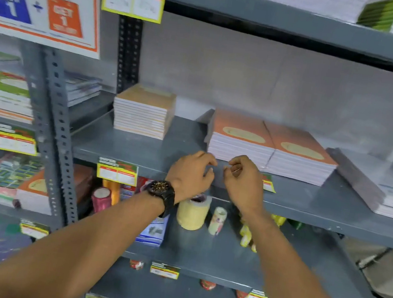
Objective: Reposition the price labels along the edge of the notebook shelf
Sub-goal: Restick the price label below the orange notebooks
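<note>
Mid-frame, the left hand (192,173) and right hand (245,179) curl, fingers bent, at the grey notebook shelf (136,157) edge. Whether they pinch anything cannot be told. A price label (269,183) peeks just right of the right hand; another price label (117,170) hangs toward the left.

Left hand (193,171) and right hand (245,177) raised close together (fingers curled).

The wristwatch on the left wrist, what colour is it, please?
Black wristwatch with gold dial details, head view.
</note>
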A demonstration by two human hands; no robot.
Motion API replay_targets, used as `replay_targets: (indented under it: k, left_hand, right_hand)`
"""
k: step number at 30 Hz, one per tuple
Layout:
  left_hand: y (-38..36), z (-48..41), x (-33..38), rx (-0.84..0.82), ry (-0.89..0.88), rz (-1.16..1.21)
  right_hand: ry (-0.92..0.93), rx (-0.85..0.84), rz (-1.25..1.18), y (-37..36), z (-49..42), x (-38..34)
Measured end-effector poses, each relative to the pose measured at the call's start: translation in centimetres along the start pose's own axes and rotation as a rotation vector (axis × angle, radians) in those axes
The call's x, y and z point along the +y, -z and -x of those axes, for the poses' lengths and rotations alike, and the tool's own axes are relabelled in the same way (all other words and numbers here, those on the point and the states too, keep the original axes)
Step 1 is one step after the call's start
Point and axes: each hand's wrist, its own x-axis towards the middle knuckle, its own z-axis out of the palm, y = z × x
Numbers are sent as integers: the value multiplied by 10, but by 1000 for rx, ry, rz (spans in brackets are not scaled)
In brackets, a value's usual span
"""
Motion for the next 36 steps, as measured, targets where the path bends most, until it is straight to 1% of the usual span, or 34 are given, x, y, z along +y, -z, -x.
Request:
replay_targets:
  k: [3, 6, 8, 10, 13, 16, 18, 20, 22, 24, 26, 28, 31, 33, 36]
  left_hand:
    - [-22, -32, 28, -87, 108, 97]
    - [-42, -57, 43, -167, 202, 109]
    - [-55, -70, 49, -234, 265, 54]
    - [-65, -80, 53, -330, 308, -55]
    - [-76, -88, 58, -416, 304, -170]
    - [-81, -92, 62, -443, 257, -229]
    - [-83, -93, 62, -429, 255, -161]
    - [-84, -94, 58, -384, 299, -22]
    - [-85, -93, 55, -313, 358, 135]
    - [-85, -89, 56, -237, 388, 268]
    - [-81, -83, 59, -165, 371, 344]
    - [-74, -72, 64, -101, 321, 360]
    - [-67, -46, 73, -35, 261, 406]
    - [-66, -27, 77, -9, 277, 451]
    - [-73, -1, 80, 20, 281, 455]
  right_hand:
    - [-80, 1, 69, 35, -16, 38]
    - [-160, -16, 114, 58, -27, 68]
    - [-193, -72, 148, 67, -33, 83]
    - [-221, -152, 180, 71, -37, 93]
    - [-254, -261, 206, 73, -42, 98]
    - [-251, -332, 250, 72, -48, 97]
    - [-240, -351, 271, 72, -52, 97]
    - [-246, -346, 220, 72, -55, 97]
    - [-268, -299, 89, 72, -57, 98]
    - [-310, -245, -96, 74, -60, 96]
    - [-340, -251, -248, 78, -58, 94]
    - [-313, -273, -319, 85, -49, 91]
    - [-214, -286, -316, 98, -29, 87]
    - [-173, -289, -274, 105, -12, 82]
    - [-144, -277, -254, 112, 18, 76]
